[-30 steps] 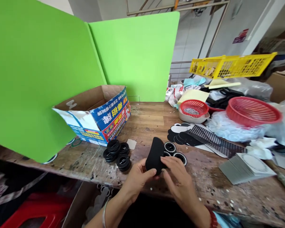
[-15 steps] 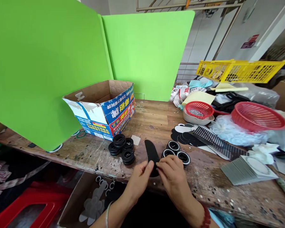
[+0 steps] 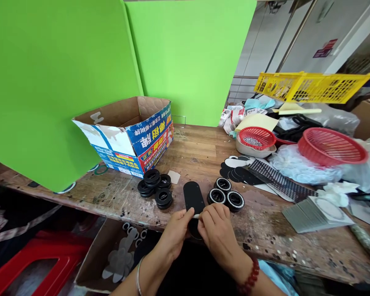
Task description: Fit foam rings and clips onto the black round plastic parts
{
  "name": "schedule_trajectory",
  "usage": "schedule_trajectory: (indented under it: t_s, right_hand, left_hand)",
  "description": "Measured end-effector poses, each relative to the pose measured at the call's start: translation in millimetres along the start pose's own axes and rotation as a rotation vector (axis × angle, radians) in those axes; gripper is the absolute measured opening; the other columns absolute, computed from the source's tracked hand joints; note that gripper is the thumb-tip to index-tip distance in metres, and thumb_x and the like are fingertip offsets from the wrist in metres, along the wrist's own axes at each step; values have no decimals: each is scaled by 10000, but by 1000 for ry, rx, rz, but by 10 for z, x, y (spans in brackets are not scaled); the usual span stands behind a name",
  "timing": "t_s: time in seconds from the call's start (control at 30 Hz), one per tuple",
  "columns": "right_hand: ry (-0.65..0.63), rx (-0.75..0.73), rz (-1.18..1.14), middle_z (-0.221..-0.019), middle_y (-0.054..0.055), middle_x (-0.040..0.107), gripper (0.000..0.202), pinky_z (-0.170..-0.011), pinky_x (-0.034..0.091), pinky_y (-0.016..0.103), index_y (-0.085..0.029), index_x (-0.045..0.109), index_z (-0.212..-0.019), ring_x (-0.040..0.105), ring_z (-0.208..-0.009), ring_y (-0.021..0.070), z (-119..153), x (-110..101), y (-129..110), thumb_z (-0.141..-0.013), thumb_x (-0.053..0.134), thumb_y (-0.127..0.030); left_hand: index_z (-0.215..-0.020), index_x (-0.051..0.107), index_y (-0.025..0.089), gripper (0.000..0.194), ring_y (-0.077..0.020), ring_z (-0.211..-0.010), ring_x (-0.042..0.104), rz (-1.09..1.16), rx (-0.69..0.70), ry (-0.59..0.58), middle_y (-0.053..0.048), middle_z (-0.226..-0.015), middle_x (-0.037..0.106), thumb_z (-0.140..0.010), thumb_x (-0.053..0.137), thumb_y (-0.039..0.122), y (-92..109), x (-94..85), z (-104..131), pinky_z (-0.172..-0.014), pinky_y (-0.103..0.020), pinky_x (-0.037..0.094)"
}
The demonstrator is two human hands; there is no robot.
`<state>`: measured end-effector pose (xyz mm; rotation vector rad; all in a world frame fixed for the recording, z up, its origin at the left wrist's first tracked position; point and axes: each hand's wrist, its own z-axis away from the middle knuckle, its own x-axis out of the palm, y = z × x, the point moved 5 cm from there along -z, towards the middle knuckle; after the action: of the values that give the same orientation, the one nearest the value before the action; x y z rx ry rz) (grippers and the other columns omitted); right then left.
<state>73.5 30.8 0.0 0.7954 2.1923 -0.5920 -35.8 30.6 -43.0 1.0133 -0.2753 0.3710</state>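
Note:
Near the front edge of the table, both hands are on a flat black oblong piece [image 3: 194, 196] with rounded ends. My left hand [image 3: 174, 227] pinches its left side, thumb on top. Against its right side, my right hand [image 3: 216, 222] is closed, fingertips bent in; a narrow white edge shows between the two hands. Several round black parts [image 3: 164, 198] are stacked to the left. On the right, close to my right hand, lie black round parts with white rings [image 3: 235, 200]. Behind the oblong piece is a small beige square [image 3: 174, 177].
An open cardboard box [image 3: 111, 142] stands at the left by green panels [image 3: 188, 61]. To the right lie black and white cutouts [image 3: 234, 168], a stack of grey cards [image 3: 316, 216], red baskets [image 3: 331, 146] and a yellow crate [image 3: 314, 86]. Below, a carton [image 3: 92, 255] holds pale scraps.
The black piece was bent and turned edgewise; now it lies flatter, showing its broad face. A white edge has appeared between the hands. The view has tilted slightly downward.

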Motion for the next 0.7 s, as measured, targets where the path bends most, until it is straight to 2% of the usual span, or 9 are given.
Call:
schedule_trajectory:
  t_s: [0.13, 0.23, 0.37, 0.47, 0.53, 0.6, 0.63, 0.7]
  right_hand:
    - [23, 78, 39, -760, 39, 504, 200, -744, 355, 369, -201, 491, -741, 426, -786, 219, 21, 51, 22, -888, 456, -69]
    - [54, 73, -43, -754, 33, 503, 192, -719, 348, 357, -202, 470, -746, 425, -772, 212, 25, -27, -28, -876, 481, -60]
    - [100, 59, -343, -764, 1, 527, 212, -719, 376, 313, -206, 456, -784, 464, -764, 172, 18, -342, -152, -862, 513, -17]
    - [92, 215, -617, -731, -31, 504, 244, -654, 406, 252, -221, 419, -755, 483, -703, 138, 1, -517, -186, -845, 568, -50]
    - [-23, 382, -776, -721, -38, 510, 251, -604, 424, 230, -226, 421, -741, 500, -664, 129, 5, -453, -200, -809, 611, -75]
    - [-150, 501, -839, -715, -32, 532, 233, -580, 433, 226, -222, 451, -728, 513, -647, 132, 28, -302, -218, -774, 625, -73]
    - [-181, 517, -820, -730, -21, 552, 209, -595, 441, 234, -218, 481, -728, 524, -666, 141, 37, -234, -220, -772, 628, -76]
    - [-145, 483, -704, -818, 18, 602, 126, -676, 457, 272, -211, 567, -780, 548, -763, 174, 39, -163, -188, -799, 642, -110]
  left_hand:
    - [-688, 548, 164, 619, -107, -584, 484, -22, -26, -36, 27, -617, 556, -434, 855, 637, -8, 8, -35, -558, -237, 416]
    - [-660, 533, 167, 611, -97, -560, 472, 26, -24, -27, 24, -617, 562, -402, 878, 601, 22, -15, -94, -535, -230, 404]
    - [-709, 542, 177, 621, -102, -560, 475, 52, 44, 40, 32, -625, 564, -400, 863, 609, 72, -92, -201, -535, -234, 400]
    - [-779, 585, 176, 579, -114, -607, 495, 37, 124, 83, 32, -675, 586, -475, 824, 607, 95, -100, -234, -586, -250, 429]
    - [-753, 619, 161, 491, -119, -627, 498, 2, 161, 69, 23, -678, 602, -513, 824, 536, 100, -48, -227, -607, -251, 424]
    - [-692, 635, 147, 396, -121, -635, 499, -57, 192, 21, 16, -660, 613, -507, 843, 429, 104, 28, -210, -611, -244, 407]
    - [-664, 628, 147, 364, -119, -627, 496, -92, 211, 1, 20, -642, 608, -496, 849, 384, 109, 59, -202, -604, -241, 397]
    - [-644, 601, 158, 350, -111, -593, 483, -144, 246, -8, 37, -602, 585, -483, 852, 340, 120, 84, -193, -579, -236, 383]
